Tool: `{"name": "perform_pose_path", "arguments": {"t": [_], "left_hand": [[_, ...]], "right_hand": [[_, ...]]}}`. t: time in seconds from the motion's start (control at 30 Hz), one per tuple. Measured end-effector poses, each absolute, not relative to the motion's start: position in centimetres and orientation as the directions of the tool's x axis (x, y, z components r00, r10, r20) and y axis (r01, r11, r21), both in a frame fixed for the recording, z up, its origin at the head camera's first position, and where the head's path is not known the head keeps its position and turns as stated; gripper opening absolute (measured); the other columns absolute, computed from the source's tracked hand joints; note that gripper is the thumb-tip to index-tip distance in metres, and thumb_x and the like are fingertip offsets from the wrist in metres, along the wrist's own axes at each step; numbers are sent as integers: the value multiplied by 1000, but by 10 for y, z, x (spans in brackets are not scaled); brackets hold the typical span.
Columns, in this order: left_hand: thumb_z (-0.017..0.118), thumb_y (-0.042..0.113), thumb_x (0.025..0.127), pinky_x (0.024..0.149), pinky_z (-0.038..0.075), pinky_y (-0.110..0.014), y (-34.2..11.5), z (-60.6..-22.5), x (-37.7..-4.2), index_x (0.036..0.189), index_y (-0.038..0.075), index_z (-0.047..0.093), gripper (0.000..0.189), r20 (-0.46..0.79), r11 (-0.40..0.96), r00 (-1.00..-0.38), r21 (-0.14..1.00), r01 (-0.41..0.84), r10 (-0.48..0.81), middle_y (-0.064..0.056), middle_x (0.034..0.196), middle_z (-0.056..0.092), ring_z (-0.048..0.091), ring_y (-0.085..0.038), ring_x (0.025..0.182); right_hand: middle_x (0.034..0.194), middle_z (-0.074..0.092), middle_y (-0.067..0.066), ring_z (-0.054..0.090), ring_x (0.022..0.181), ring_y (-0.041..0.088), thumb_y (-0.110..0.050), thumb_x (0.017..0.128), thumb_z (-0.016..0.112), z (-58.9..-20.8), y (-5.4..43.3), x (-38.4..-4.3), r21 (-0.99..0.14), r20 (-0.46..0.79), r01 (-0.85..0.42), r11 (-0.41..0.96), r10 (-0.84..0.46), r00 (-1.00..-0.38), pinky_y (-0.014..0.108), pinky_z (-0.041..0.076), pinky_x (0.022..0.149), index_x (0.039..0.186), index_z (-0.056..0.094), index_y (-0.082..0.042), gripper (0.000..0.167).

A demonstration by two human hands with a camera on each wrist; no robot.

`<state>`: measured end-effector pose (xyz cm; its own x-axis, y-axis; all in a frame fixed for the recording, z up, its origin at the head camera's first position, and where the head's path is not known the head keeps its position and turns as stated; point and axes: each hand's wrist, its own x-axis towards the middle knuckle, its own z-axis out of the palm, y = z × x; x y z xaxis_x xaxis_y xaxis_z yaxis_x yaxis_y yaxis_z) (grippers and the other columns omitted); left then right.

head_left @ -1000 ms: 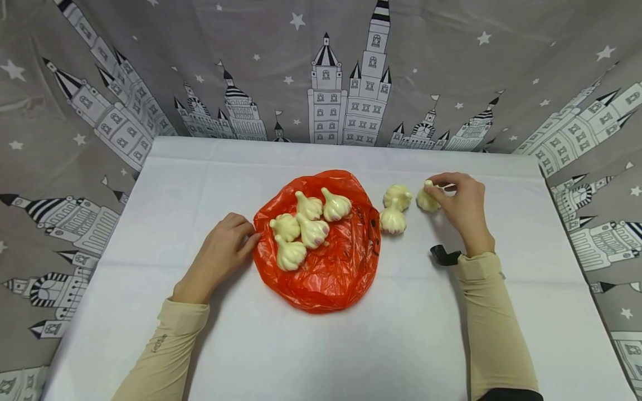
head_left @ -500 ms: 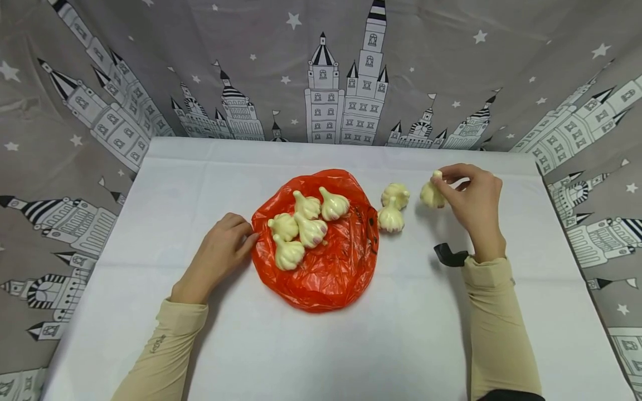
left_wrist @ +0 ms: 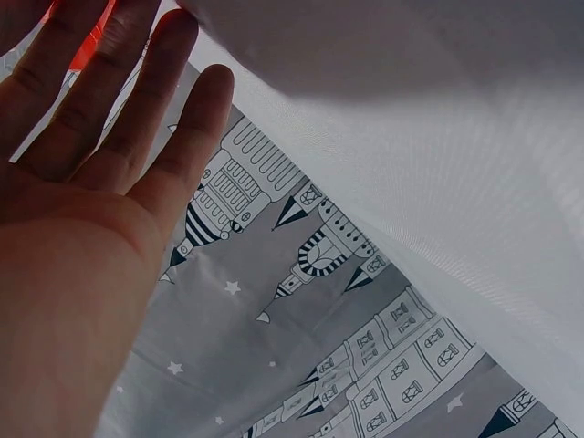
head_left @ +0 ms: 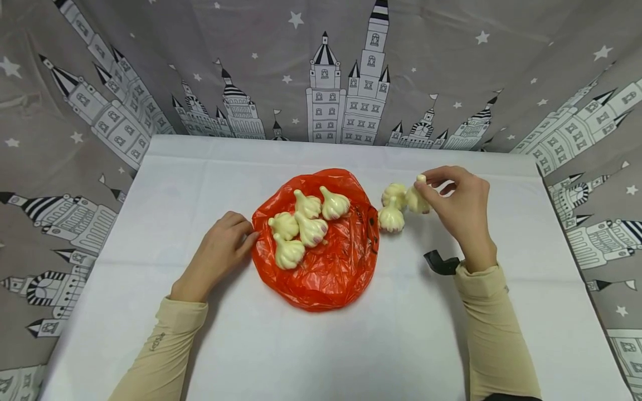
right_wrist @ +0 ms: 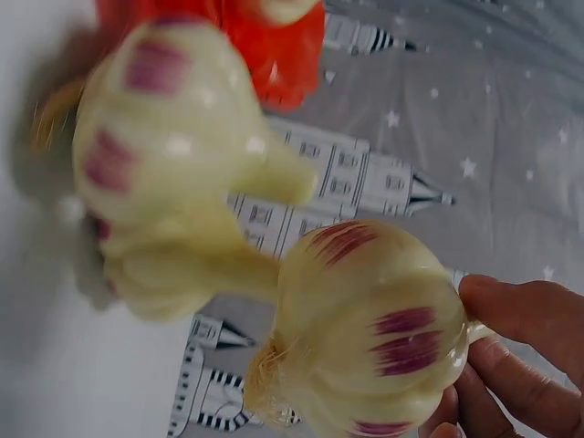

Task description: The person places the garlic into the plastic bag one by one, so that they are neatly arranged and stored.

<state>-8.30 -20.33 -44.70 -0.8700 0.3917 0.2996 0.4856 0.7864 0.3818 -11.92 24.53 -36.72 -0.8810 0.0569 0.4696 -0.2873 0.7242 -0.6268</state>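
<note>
A smooth white rectangular tabletop, its cloth-like surface (head_left: 321,356) marked by faint straight creases, is bordered at its far edge and both sides by a grey fabric backdrop (head_left: 441,50). Black-outlined white castles (head_left: 368,100) with striped pointed roofs, small pennants (head_left: 630,284) and scattered white stars (head_left: 296,19) are printed across it.
</note>
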Motion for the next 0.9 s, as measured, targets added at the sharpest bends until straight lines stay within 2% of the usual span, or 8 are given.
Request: {"name": "perform_pose_path", "arguments": {"t": [0.13, 0.43, 0.6, 0.77, 0.9], "left_hand": [[76, 6, 93, 87, 53, -48, -203, -447, -83, 83, 1, 69, 13, 299, 787, -870, 381, 485, 391, -13, 90, 67, 61, -32, 96], [76, 5, 93, 86, 53, -48, -203, -447, -83, 83, 1, 69, 13, 307, 784, -865, 377, 494, 397, -13, 89, 67, 61, -32, 95], [75, 5, 94, 87, 53, -49, -203, -447, -84, 83, 1, 69, 13, 292, 786, -871, 384, 485, 395, -13, 90, 68, 61, -32, 96], [76, 6, 94, 87, 53, -48, -203, -448, -84, 82, 2, 69, 14, 294, 785, -872, 387, 484, 392, -12, 90, 68, 61, -31, 96], [76, 6, 93, 86, 53, -48, -203, -447, -83, 82, 2, 69, 14, 308, 781, -866, 384, 492, 394, -12, 90, 68, 61, -31, 95]], "right_hand": [[89, 78, 8, 66, 78, 22, -16, 89, 84, -365, 233, -114, -629, 489, -333, 703, 24, -872, 14, 45, 68, 97, 82, -5, 13], [90, 78, 3, 65, 80, 12, -17, 89, 85, -361, 203, -102, -652, 496, -413, 636, -54, -867, 23, 49, 71, 98, 83, -10, 12], [89, 78, 1, 67, 78, 18, -19, 87, 88, -367, 183, -97, -658, 477, -442, 610, -116, -871, 27, 51, 71, 97, 82, -11, 14], [87, 77, 4, 68, 77, 23, -19, 85, 89, -376, 170, -97, -662, 449, -437, 609, -145, -882, 41, 55, 69, 96, 81, -9, 16], [85, 75, 6, 67, 77, 23, -19, 84, 90, -382, 161, -98, -651, 437, -442, 617, -172, -883, 40, 55, 67, 94, 81, -8, 18]]}}
